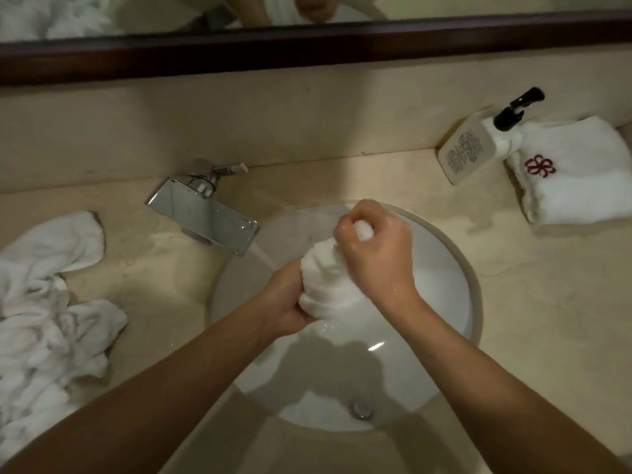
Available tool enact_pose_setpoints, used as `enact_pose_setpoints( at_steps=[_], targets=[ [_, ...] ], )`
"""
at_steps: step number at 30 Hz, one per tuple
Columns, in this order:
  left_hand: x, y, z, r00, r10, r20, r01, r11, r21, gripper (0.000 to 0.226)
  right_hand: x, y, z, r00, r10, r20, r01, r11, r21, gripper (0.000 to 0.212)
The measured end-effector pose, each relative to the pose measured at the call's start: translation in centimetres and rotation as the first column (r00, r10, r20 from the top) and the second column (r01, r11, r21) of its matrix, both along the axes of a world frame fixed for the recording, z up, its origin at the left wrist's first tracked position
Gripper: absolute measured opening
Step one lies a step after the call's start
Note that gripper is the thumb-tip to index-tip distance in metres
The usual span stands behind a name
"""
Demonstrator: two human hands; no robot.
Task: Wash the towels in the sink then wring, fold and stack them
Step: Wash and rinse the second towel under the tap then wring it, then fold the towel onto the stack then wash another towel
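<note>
Both hands — left hand (285, 302), right hand (374, 249) — gripping twisted towel (328, 275), above sink (473, 285) centre

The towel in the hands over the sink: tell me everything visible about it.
The towel is white terry cloth, bunched and twisted into a thick roll, looking wet. It is held in the air over the white round sink, angled from lower left to upper right. The left hand grips its lower end and the right hand grips its upper end, a bit of cloth poking out by the thumb. Water from the faucet runs just beside it. No logo shows.
</note>
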State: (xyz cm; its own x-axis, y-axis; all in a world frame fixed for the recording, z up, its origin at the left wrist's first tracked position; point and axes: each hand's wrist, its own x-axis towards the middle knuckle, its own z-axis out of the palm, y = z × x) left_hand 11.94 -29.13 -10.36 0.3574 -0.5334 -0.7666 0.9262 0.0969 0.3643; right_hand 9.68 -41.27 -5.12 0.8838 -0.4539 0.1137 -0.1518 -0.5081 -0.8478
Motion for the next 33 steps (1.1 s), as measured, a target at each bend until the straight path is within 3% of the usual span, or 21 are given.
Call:
enact_pose_setpoints(
  at_steps=[3, 5, 6, 7, 8, 10, 12, 14, 15, 18, 20, 24, 27, 28, 29, 30, 32, 33],
  targets=[
    [-0.8, -0.3, 1.8, 0.993, -0.069, 0.097, 0.053, 0.986, 0.159, 0.040, -0.5, -1.0, 0.1, 0.988, -0.143, -0.061, 0.151, 0.976, 0.154, 0.021],
    [-1.6, 0.5, 3.4, 0.955, -0.154, 0.252, 0.074, 0.951, 0.302, 0.045, -1.1, -1.2, 0.2, 0.977, -0.200, -0.074, 0.211, 0.958, 0.193, 0.020],
    [-2.2, 1.1, 4.5, 0.896, -0.248, 0.367, 0.102, 0.922, 0.373, 0.045, -1.4, -1.4, 0.4, 0.969, -0.232, -0.086, 0.245, 0.944, 0.220, 0.019],
    [-2.7, 1.9, 5.7, 0.778, -0.390, 0.493, 0.151, 0.878, 0.455, 0.045, -1.7, -1.7, 0.6, 0.961, -0.260, -0.093, 0.276, 0.928, 0.249, 0.018],
    [-3.0, 2.6, 7.1, 0.601, -0.544, 0.586, 0.196, 0.811, 0.552, 0.044, -2.0, -1.9, 0.9, 0.956, -0.279, -0.094, 0.294, 0.918, 0.265, 0.018],
    [-1.8, 3.3, 9.4, 0.266, -0.698, 0.665, 0.097, 0.706, 0.702, 0.040, -2.2, -2.0, 1.8, 0.957, -0.281, -0.074, 0.291, 0.920, 0.262, 0.018],
    [0.7, 3.2, 11.1, 0.056, -0.698, 0.714, -0.058, 0.712, 0.700, 0.035, -2.1, -1.7, 2.9, 0.959, -0.278, -0.049, 0.281, 0.927, 0.248, 0.018],
    [4.0, 2.6, 11.5, -0.101, -0.755, 0.648, -0.195, 0.654, 0.731, 0.040, -1.8, -1.2, 3.8, 0.960, -0.280, -0.025, 0.278, 0.931, 0.239, 0.020],
    [5.9, 2.3, 11.0, -0.139, -0.819, 0.557, -0.239, 0.574, 0.783, 0.043, -1.6, -0.9, 4.2, 0.960, -0.279, -0.011, 0.273, 0.931, 0.241, 0.022],
    [10.3, 2.3, 8.8, -0.064, -0.977, 0.203, -0.225, 0.212, 0.951, 0.057, -1.2, -0.1, 5.2, 0.963, -0.269, 0.013, 0.258, 0.936, 0.240, 0.027],
    [11.7, 2.7, 7.8, -0.049, -0.997, 0.063, -0.187, 0.071, 0.980, 0.069, -1.0, 0.3, 5.8, 0.962, -0.272, 0.015, 0.259, 0.933, 0.251, 0.029],
    [12.1, 3.5, 7.3, -0.066, -0.997, 0.028, -0.269, 0.045, 0.962, 0.070, -1.0, 0.6, 6.5, 0.941, -0.339, -0.025, 0.328, 0.887, 0.326, 0.023],
    [10.4, 4.0, 7.6, -0.187, -0.980, -0.069, -0.366, 0.004, 0.930, 0.063, -1.2, 0.3, 6.2, 0.897, -0.423, -0.131, 0.433, 0.778, 0.455, 0.025],
    [9.8, 4.4, 7.5, -0.228, -0.973, -0.035, -0.375, 0.055, 0.925, 0.068, -1.4, 0.3, 6.2, 0.879, -0.448, -0.163, 0.463, 0.722, 0.514, 0.027],
    [9.1, 4.7, 7.5, -0.249, -0.965, 0.083, -0.352, 0.170, 0.920, 0.077, -1.5, 0.1, 6.3, 0.861, -0.471, -0.193, 0.490, 0.664, 0.565, 0.028],
    [7.8, 4.8, 7.8, -0.218, -0.920, 0.325, -0.275, 0.378, 0.884, 0.082, -1.6, 0.0, 6.6, 0.840, -0.494, -0.224, 0.518, 0.606, 0.603, 0.028],
    [3.7, 4.7, 8.3, -0.138, -0.583, 0.801, -0.178, 0.810, 0.559, 0.073, -2.1, -0.6, 6.8, 0.798, -0.509, -0.323, 0.568, 0.454, 0.687, 0.025],
    [0.9, 4.7, 8.6, -0.099, -0.394, 0.914, -0.177, 0.911, 0.373, 0.072, -2.5, -1.0, 6.7, 0.788, -0.483, -0.382, 0.578, 0.366, 0.729, 0.022]
  ],
)
